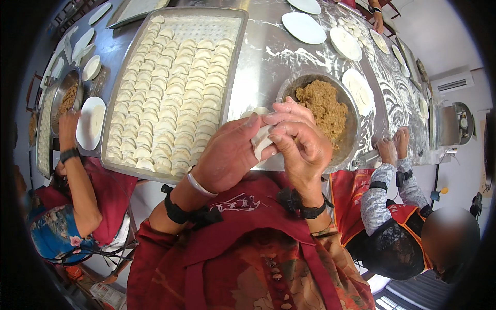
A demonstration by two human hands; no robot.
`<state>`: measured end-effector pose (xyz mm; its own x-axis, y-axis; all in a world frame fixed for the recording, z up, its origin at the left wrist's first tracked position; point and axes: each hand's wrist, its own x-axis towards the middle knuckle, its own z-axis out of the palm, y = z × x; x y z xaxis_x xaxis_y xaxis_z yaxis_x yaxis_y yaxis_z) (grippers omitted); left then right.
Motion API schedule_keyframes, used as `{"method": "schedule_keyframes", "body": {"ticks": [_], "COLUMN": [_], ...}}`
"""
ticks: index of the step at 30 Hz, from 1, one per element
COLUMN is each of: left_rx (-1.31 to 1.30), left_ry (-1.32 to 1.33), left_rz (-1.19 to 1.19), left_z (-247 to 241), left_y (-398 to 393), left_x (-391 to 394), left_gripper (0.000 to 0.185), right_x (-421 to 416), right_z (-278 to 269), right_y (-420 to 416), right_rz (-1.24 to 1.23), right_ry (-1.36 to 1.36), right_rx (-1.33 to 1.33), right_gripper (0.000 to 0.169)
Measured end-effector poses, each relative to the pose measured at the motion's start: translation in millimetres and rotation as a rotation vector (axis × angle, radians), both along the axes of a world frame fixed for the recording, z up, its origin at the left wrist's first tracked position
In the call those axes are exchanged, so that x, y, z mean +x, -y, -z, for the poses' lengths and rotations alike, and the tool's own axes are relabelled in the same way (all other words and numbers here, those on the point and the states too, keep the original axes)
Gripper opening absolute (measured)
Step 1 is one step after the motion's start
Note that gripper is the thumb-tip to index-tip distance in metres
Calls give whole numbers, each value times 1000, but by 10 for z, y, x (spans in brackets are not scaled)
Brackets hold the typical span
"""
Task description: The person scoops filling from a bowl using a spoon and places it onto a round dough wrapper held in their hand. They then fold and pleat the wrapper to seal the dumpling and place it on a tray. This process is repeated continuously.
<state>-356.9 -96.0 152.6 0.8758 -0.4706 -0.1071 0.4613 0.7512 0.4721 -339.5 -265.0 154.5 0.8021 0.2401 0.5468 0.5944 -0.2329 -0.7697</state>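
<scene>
Between my two hands, above the table's near edge, is a folded dumpling [262, 142] of pale dough. My left hand [228, 153] supports it from beneath, palm up, with the thumb along its side. The thumb and fingers of my right hand [304, 141] pinch the dough's edge. Just beyond the hands a metal bowl [350, 133] holds a mound of brown minced filling [323, 108], partly covered by my right hand. On the left lies a large metal tray [239, 46] with rows of finished dumplings [176, 89]. Some pale dough [255, 111] shows behind my fingers.
White plates [304, 28] stand across the floured steel table [259, 58]; one oval plate [358, 91] sits beside the bowl. At right a co-worker's hands [387, 149] are at a rolling pin [366, 159]. A co-worker's arm [69, 133] reaches into another filling bowl [79, 91] at left.
</scene>
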Motion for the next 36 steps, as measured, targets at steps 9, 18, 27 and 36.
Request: {"method": "schedule_keyframes", "body": {"ticks": [9,18,27,36], "left_rx": [-166,-90,-75,-50], "left_ry": [-10,5,33,34], "left_rz": [-41,-6,-11,-13], "left_z": [70,59,88,148], "left_y": [34,31,41,66], "left_x": [14,-10,-37,-39], "left_gripper": [53,66,62,57], "right_x": [-70,-81,-86,-81], "right_z": [-51,3,41,84], "right_y": [-89,-59,-43,-42], "right_rz": [174,133,121,100], "right_ry": [-42,-19,-32,-41], "right_rx": [175,151,132,170], "right_gripper": [19,15,16,9]}}
